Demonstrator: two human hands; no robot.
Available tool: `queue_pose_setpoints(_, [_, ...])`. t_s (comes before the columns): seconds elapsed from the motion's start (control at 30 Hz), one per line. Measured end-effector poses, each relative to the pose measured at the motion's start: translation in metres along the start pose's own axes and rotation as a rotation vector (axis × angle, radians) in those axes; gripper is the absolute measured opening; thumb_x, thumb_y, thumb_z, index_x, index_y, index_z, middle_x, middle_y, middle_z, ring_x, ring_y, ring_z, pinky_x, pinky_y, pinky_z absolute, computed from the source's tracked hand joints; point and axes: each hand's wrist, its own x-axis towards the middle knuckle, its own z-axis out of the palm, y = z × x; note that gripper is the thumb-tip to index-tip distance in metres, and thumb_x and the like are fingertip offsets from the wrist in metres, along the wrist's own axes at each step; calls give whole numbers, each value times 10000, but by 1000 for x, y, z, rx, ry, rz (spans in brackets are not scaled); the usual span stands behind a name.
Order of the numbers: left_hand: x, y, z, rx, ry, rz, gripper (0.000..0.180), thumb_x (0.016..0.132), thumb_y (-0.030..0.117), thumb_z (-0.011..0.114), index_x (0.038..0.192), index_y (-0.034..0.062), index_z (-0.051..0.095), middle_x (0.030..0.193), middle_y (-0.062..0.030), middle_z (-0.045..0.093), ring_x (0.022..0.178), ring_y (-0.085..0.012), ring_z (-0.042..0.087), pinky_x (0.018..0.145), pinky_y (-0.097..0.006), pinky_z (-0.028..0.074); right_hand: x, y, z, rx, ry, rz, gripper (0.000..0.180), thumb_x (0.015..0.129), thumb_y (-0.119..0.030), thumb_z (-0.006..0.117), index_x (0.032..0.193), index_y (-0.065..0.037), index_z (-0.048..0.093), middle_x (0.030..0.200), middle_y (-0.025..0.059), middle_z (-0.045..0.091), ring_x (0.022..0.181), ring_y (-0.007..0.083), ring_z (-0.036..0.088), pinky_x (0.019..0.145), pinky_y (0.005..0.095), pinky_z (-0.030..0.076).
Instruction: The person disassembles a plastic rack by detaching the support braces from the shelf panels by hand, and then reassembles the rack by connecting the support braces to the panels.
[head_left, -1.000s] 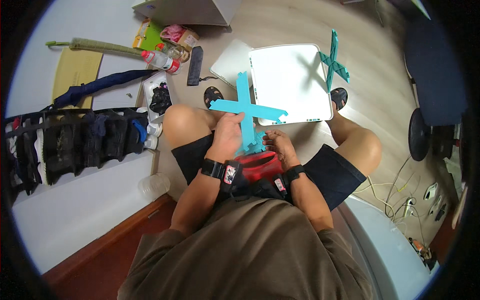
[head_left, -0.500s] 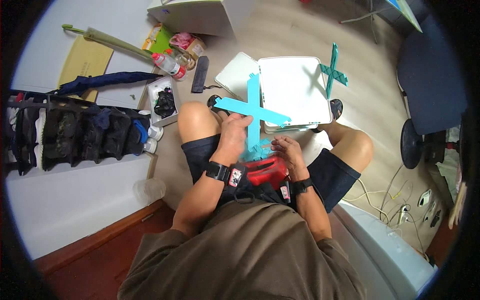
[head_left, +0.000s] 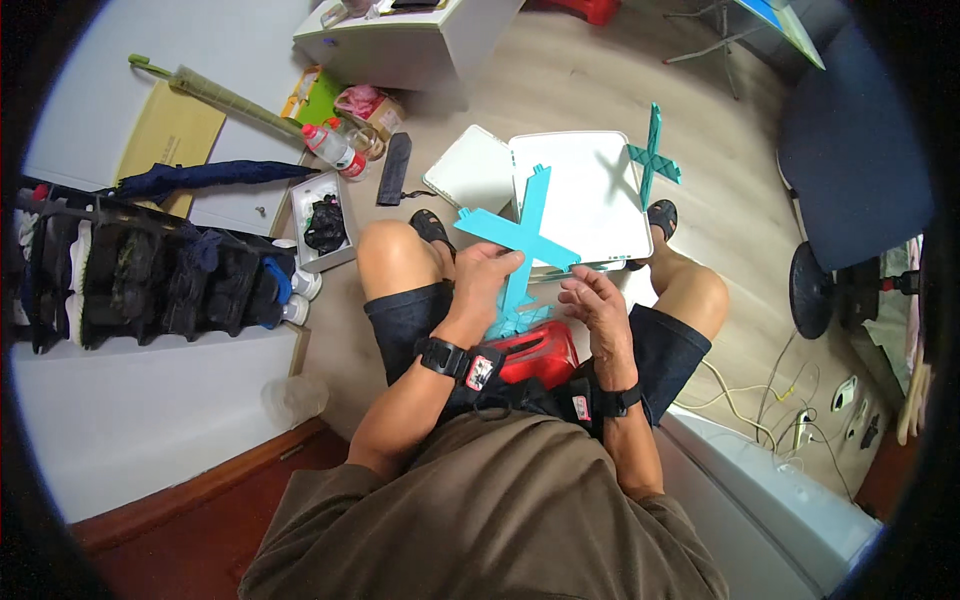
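A turquoise cross-shaped plastic piece [head_left: 520, 238] is held up on the near side of the white square panel [head_left: 590, 200], overlapping its lower left corner in view. Behind its lower arm, nearer the person than the panel, is another turquoise piece [head_left: 520, 320], its shape partly hidden, and beside that a red plastic object [head_left: 548, 362]. A second turquoise cross [head_left: 655, 163] stands upright at the panel's right edge. A smaller-looking white panel [head_left: 475, 165] is just left of the square one. Around them spreads a pale wood-look floor [head_left: 590, 75]; well left of the square panel are a black shoe rack [head_left: 150, 290] and a navy umbrella [head_left: 215, 176], beyond it a white cabinet [head_left: 400, 60], and well right a dark blue chair [head_left: 850, 160]. The left hand [head_left: 485, 285] pinches the held cross near its centre, thumb on top. The right hand [head_left: 597, 305] is half open, fingers loosely bent, seemingly empty, near the cross's right tip; whether it touches cannot be told. In count: two turquoise crosses, two white panels, two black sandals [head_left: 662, 217], one on either side of the square panel, and two black wrist straps [head_left: 440, 356].
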Motion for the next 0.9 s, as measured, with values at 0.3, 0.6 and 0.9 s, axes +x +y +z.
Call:
queue_pose_setpoints(0.3, [5,-1,46,494,-307,214,338,733,-19,634,1067,-8,683,921,-81,630,831,-136,601,791,-266,480,-17,-24,16,-7,-118,-246,742,795,-78,680,1413,32,285,1184,126,516,993,170,564,837,301,484])
queue_pose_setpoints(0.6, [24,-10,59,733,-648,285,263,823,-2,517,1023,-5,688,898,-94,679,840,-157,623,815,-272,484,-27,-9,-22,140,85,-305,800,794,-321,708,1393,9,291,1065,115,608,893,169,610,783,280,497])
queue_pose_setpoints(0.9, [54,-6,11,271,-362,-159,228,895,108,559,1058,-38,624,978,-112,647,873,-148,617,767,-272,516,-25,-7,-32,22,427,-429,635,764,-128,762,1259,-7,384,998,164,627,783,217,647,600,296,550])
